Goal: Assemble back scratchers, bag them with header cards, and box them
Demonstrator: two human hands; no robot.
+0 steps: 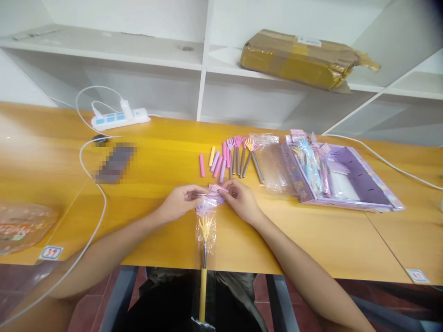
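Note:
A yellow back scratcher (203, 276), with a hand-shaped head and a metal shaft, lies inside a clear plastic bag (212, 244) that hangs over the table's front edge. My left hand (180, 202) pinches the left side of the bag's top. On the other side, my right hand (241, 201) pinches the same top, where a pink and purple header card (215, 191) shows. Just beyond my hands lie several unbagged scratcher heads on metal shafts (237, 161), in pink, purple and yellow. Loose coloured handle sleeves (215, 162) rest to their left.
At right stands a purple display box (372, 177) holding bagged back scratchers (311, 168). Empty clear bags (277, 170) lie beside it. A power strip (119, 119), a white cable (104, 207) and a blurred dark object (116, 163) are at left. A taped parcel (301, 60) sits on the shelf.

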